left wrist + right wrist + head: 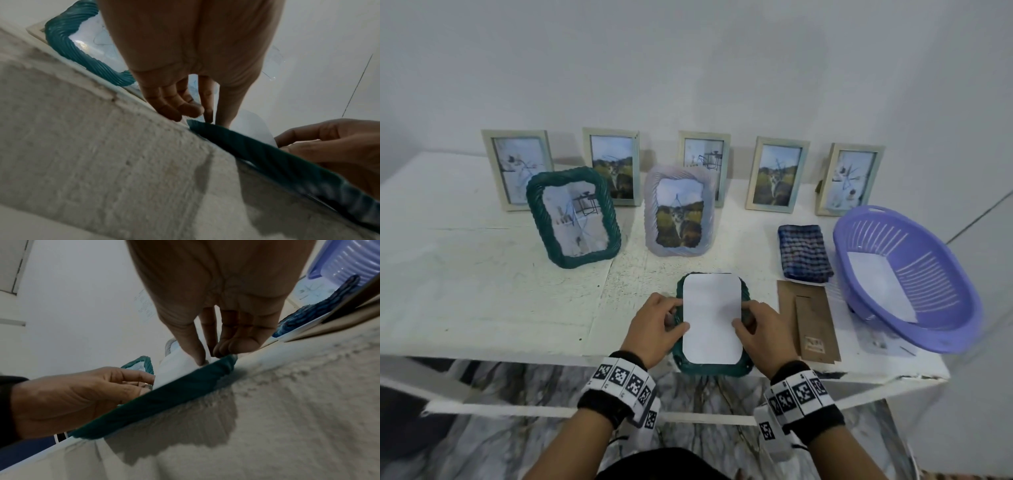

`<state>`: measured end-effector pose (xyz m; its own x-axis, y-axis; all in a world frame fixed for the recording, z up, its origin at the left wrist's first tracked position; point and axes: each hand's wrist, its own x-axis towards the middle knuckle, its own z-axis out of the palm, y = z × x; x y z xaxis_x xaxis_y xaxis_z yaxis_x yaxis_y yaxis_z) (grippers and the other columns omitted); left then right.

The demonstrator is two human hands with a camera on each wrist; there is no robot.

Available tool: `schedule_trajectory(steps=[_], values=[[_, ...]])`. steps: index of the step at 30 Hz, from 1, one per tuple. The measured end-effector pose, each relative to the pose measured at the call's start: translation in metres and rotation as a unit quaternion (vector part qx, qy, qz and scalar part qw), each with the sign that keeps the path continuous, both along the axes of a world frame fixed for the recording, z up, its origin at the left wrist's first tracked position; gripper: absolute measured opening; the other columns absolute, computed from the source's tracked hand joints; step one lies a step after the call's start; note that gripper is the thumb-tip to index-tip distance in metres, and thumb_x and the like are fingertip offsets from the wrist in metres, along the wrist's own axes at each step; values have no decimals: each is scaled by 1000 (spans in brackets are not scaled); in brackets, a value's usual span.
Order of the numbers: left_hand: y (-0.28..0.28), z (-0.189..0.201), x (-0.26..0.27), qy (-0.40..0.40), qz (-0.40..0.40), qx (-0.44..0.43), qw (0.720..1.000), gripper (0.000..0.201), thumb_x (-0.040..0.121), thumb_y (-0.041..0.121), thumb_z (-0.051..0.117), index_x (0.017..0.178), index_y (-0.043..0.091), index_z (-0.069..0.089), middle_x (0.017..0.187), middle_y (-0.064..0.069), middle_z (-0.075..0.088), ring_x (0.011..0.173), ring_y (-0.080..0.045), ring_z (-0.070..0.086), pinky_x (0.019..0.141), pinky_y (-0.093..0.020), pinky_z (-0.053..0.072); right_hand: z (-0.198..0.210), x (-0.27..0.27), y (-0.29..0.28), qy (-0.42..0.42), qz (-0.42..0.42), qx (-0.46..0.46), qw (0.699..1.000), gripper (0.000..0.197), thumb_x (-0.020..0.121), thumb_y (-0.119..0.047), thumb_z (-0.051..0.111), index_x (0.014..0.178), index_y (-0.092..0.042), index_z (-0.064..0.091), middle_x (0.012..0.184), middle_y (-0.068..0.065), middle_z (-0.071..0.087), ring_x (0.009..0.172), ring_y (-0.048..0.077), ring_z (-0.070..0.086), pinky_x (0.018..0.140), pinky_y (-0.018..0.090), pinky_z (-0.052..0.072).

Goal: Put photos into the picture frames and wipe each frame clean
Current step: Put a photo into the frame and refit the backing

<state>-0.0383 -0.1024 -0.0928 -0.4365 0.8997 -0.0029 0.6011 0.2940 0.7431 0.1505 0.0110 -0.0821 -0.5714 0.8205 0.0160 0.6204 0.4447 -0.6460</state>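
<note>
Hands meet over a teal rope-rimmed frame [711, 368] that lies face down at the near edge of the white surface [482, 291], with a white photo [711, 318] lying blank side up across its back. The left hand [654, 329] pinches the photo's left edge between thumb and fingers, and the right hand [760, 334] pinches the right edge the same way, fingertips touching the frame's rim. Just to the right lies a brown cardboard backing [810, 322], then a folded blue checked cloth [804, 253] and a purple plastic basket [914, 236] with a white sheet inside. Farther back stand a second teal frame [573, 216] and a pale lilac frame [679, 216], both filled, and behind them, near the wall, a row of five pale rectangular frames [777, 174] with photos.
</note>
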Motion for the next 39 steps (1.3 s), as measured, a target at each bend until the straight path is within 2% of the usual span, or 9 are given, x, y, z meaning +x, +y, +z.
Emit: schedule_trajectory(steps=[2, 7, 13, 20, 26, 29, 33, 36, 39], values=[[0, -2, 0, -5, 3, -2, 1000, 42, 83, 25, 73, 122, 21, 60, 103, 4, 46, 81, -1, 49, 83, -25, 48, 0, -1, -1, -10, -7, 4, 1000, 19, 90, -20, 59, 108, -14, 62, 83, -4, 51, 73, 10, 46, 66, 20, 32], [0, -6, -1, -28, 15, -9, 999, 55, 83, 25, 73, 133, 27, 51, 105, 2, 46, 84, -8, 52, 86, -29, 49, -2, -3, -1, -34, -5, 0, 999, 25, 91, -21, 58, 114, -14, 61, 83, -5, 45, 76, 12, 44, 69, 22, 33], [-3, -9, 1, -41, 15, 18, 999, 36, 83, 24, 74, 117, 25, 63, 103, 5, 48, 87, -3, 53, 86, -24, 48, -5, -4, 0, -52, 2, 4, 999, 33, 92, -23, 57, 123, -11, 59, 91, -2, 47, 85, 16, 48, 78, 27, 41], [-4, -11, 1, -47, 16, 28, 998, 33, 84, 24, 73, 115, 26, 64, 105, 3, 49, 88, -1, 53, 86, -23, 47, -4, -3, -2, -57, 3, 0, 998, 38, 94, -24, 54, 129, -8, 56, 105, 8, 55, 99, 23, 54, 89, 32, 44], [-4, -14, 0, -49, 17, 36, 998, 31, 85, 25, 72, 114, 28, 64, 105, 3, 50, 90, 1, 52, 79, -6, 39, 1, 0, -3, -33, 5, 24, 999, 26, 94, -23, 55, 113, -8, 63, 83, -1, 48, 79, 17, 48, 72, 26, 38], [-5, -14, -1, -52, 18, 46, 997, 29, 86, 23, 71, 114, 26, 64, 104, 2, 51, 90, 1, 53, 77, -2, 38, 6, 12, 1, -16, -22, 65, 998, 29, 92, -20, 59, 118, -7, 62, 90, 3, 53, 81, 19, 52, 73, 27, 41], [-7, -15, 0, -50, 16, 55, 997, 26, 87, 21, 69, 113, 23, 65, 103, 0, 52, 89, 0, 53, 76, -1, 38, 9, 40, 19, -151, -106, 174, 967, 26, 81, -22, 68, 99, -4, 64, 97, 19, 58, 87, 36, 53, 71, 38, 45], [-7, -16, 0, -49, 17, 55, 997, 25, 87, 21, 69, 112, 24, 65, 103, 2, 52, 89, 0, 54, 75, -1, 38, 14, 59, 25, -265, -171, 113, 942, 41, 86, -44, 57, 105, -8, 59, 115, 17, 53, 101, 36, 49, 80, 40, 44], [-8, -17, 1, -46, 19, 57, 997, 23, 87, 20, 69, 110, 25, 66, 100, 4, 52, 88, 0, 54, 75, -1, 38, 11, 72, 24, -276, -194, 49, 940, 54, 86, -54, 52, 116, -8, 54, 123, 15, 48, 110, 34, 43, 87, 40, 42]])
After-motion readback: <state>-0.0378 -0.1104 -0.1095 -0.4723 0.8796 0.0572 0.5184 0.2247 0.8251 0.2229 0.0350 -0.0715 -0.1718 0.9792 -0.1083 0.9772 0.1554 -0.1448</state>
